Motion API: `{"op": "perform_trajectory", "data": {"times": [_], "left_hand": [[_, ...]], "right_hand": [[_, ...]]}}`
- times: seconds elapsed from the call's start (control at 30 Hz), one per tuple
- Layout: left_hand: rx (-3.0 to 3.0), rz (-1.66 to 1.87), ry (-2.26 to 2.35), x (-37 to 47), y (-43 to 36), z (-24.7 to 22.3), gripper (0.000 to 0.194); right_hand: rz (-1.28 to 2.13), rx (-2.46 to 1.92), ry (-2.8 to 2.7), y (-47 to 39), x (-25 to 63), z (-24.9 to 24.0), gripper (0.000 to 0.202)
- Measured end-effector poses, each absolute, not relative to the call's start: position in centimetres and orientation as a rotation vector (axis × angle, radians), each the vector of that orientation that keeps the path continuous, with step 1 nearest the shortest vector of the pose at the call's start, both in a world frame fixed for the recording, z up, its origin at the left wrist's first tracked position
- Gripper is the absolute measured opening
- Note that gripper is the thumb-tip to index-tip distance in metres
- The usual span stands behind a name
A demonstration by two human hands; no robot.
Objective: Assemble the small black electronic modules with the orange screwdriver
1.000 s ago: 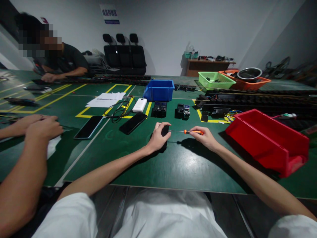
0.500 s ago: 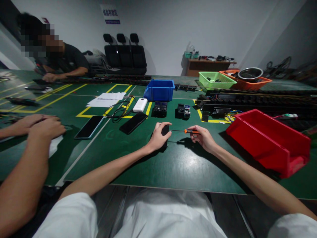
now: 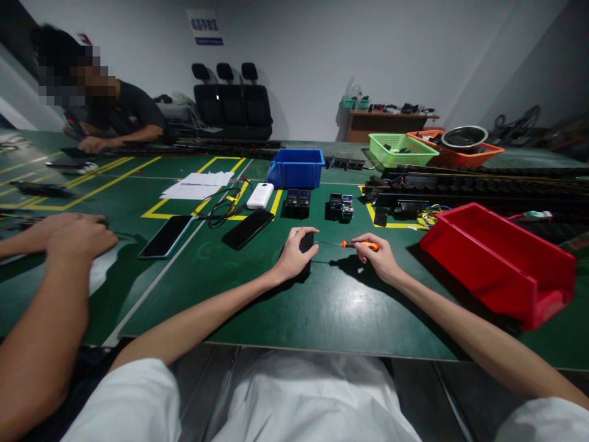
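Note:
My left hand (image 3: pixel 292 256) is closed around a small black box-shaped device (image 3: pixel 307 244), held on edge on the green table (image 3: pixel 257 313). My right hand (image 3: pixel 380 258) pinches the orange and black handle of a screwdriver (image 3: pixel 363 245). Its thin shaft points left, with the tip at the right face of the device; whether it sits in a screw is too small to tell. Beyond my hands stand a pair of black devices (image 3: pixel 297 201) and another small group with an exposed circuit part (image 3: pixel 341 207). A black phone (image 3: pixel 248 228) lies left of my left hand.
A red bin (image 3: pixel 488 264) stands right of my right arm. Further back are a blue bin (image 3: pixel 297 167), a white power bank (image 3: pixel 260 195), papers (image 3: pixel 197 184) and long black rails (image 3: pixel 460 190). Another person's hands (image 3: pixel 83 233) rest at left, near a second phone (image 3: pixel 166 236).
The fingers of my right hand have shifted on the screwdriver handle, and more of its orange end shows. My left hand and the device have stayed in place.

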State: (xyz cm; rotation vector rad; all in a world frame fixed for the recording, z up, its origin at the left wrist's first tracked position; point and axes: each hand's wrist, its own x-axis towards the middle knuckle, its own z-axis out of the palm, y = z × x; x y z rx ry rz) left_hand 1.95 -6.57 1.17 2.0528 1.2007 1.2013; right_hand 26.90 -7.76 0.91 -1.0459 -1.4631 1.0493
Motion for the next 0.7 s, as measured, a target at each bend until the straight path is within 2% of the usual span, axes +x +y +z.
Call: {"op": "perform_trajectory", "data": {"times": [0.43,0.7], "left_hand": [[2.05,1.215,1.206,1.88,-6.3,1.19,0.032],[2.078,1.229,1.178,1.86,-6.62,1.46,0.03]], "right_hand": [[0.934,-1.081,-1.561,-7.59,27.22,0.62,0.032],[1.126,-1.003,-1.43,-7.6,27.25,0.66,0.04]]}}
